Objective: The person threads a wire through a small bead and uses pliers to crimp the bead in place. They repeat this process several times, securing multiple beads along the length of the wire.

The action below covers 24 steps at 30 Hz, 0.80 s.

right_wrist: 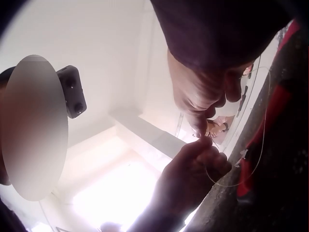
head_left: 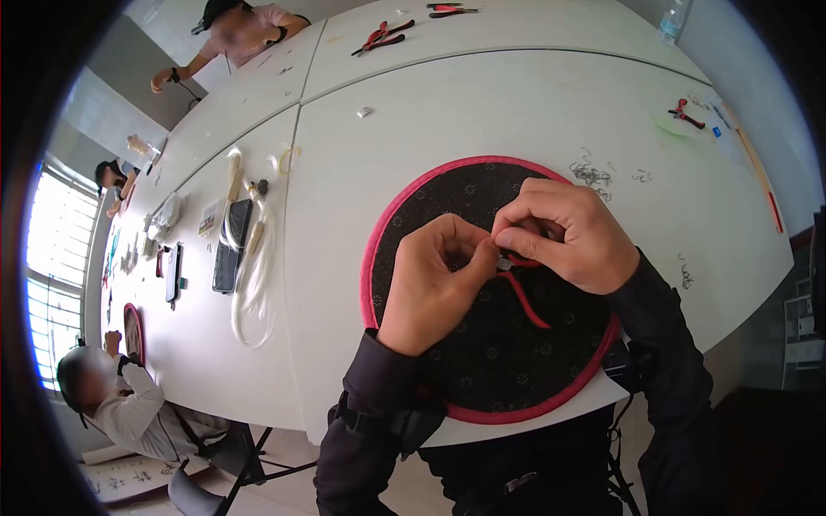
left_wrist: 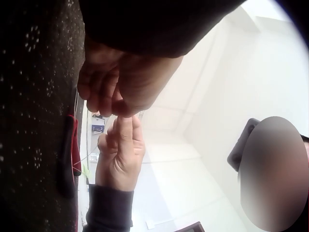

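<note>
Over a round dark mat (head_left: 465,370) with a pink-red rim, both hands meet fingertip to fingertip. My left hand (head_left: 439,284) pinches a thin clear line (right_wrist: 264,123) between thumb and forefinger. The fingertips of my right hand (head_left: 572,236) pinch at the same spot. In the right wrist view the line hangs in a wide loop beside the hands; its ends are hidden by the fingers. Pliers with red handles (head_left: 527,301) lie on the mat beneath, their head partly covered by the hands. A small whitish clear piece (head_left: 504,265) shows near them.
Dark curled scraps (head_left: 592,174) lie right of the mat. More red-handled pliers (head_left: 379,39) are at the far side, another pair (head_left: 686,113) at the right. A hank of clear strands (head_left: 254,292) and a black phone (head_left: 231,258) lie left. Other people sit around the table.
</note>
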### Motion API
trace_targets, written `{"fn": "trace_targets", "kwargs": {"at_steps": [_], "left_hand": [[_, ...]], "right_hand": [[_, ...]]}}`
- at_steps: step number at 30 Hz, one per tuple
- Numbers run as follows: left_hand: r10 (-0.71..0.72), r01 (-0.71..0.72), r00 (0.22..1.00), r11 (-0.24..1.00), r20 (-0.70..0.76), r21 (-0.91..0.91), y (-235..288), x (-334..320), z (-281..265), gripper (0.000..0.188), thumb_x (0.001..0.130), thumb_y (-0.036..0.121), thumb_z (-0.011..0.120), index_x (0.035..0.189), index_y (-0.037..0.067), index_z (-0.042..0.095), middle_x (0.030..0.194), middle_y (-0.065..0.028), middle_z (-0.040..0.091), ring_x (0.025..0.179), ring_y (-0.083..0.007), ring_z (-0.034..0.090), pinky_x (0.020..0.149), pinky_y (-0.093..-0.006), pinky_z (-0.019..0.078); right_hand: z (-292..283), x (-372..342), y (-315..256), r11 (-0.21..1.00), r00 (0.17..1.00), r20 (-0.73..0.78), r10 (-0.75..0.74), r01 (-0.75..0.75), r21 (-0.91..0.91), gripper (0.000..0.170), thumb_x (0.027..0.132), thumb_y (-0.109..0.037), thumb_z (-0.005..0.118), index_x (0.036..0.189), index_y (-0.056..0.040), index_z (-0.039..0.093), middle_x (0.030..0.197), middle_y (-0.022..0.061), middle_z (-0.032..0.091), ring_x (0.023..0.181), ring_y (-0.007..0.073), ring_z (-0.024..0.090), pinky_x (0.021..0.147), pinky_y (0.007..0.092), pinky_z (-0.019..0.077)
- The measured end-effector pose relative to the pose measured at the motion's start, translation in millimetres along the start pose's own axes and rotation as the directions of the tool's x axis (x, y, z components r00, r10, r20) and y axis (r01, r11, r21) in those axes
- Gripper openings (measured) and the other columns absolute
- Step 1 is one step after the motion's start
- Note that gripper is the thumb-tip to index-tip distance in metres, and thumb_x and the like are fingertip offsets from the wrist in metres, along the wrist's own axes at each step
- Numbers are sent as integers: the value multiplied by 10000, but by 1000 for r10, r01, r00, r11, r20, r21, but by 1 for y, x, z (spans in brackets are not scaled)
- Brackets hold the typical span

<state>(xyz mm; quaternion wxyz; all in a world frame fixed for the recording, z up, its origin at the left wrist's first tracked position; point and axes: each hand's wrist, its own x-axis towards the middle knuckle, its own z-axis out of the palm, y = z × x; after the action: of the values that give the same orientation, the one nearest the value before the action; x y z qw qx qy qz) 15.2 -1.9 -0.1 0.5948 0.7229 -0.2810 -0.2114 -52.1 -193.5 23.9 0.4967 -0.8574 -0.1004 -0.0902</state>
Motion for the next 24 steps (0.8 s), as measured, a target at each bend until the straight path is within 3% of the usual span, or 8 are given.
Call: {"fn": "trace_targets", "kwargs": {"at_steps": [2,5,14,15,21,24], "left_hand": [[-14,14,1000,999,-3,-53,2,0,3,150,943,113,640,916,-35,634,780,-51,684,731,-81,636,669,-229,488],[-30,30,1000,992,7,-119,8,-1,3,156,941,118,643,914,-36,637,779,-47,684,731,-79,634,669,-232,489],[28,-18,999,956,30,-293,7,-3,0,184,974,149,644,960,-31,605,826,-47,678,749,-79,633,697,-227,503],[42,-34,999,952,18,-305,5,-2,-1,178,974,143,642,959,-30,605,828,-46,677,752,-80,635,699,-227,504],[70,-113,988,935,-138,-337,6,-3,-1,147,979,121,628,954,-22,604,825,-43,670,757,-82,634,699,-230,505],[80,-149,974,932,-214,-330,2,-2,2,140,977,112,628,959,-25,603,823,-44,670,756,-84,634,700,-234,506]], "right_hand": [[-3,0,-2,999,1000,-1,27,-27,31,95,907,-102,700,939,-13,687,788,20,612,678,112,555,627,259,446],[3,-1,14,957,994,-71,88,-65,284,131,937,-123,676,961,6,676,794,-1,629,696,83,556,641,252,455],[-4,2,5,867,950,100,296,-311,389,171,943,-175,662,965,-5,666,697,-78,520,634,-9,424,596,186,379],[-2,3,2,887,952,76,296,-304,348,157,940,-160,661,952,-3,666,639,-100,452,581,-14,370,560,189,356],[12,0,-10,928,965,-38,260,-238,288,91,923,-95,663,930,-5,670,575,-95,381,532,2,349,521,210,351],[21,-3,-14,984,981,-117,154,-142,108,70,904,-67,670,945,-11,672,566,-54,447,524,16,367,509,217,353]]}}
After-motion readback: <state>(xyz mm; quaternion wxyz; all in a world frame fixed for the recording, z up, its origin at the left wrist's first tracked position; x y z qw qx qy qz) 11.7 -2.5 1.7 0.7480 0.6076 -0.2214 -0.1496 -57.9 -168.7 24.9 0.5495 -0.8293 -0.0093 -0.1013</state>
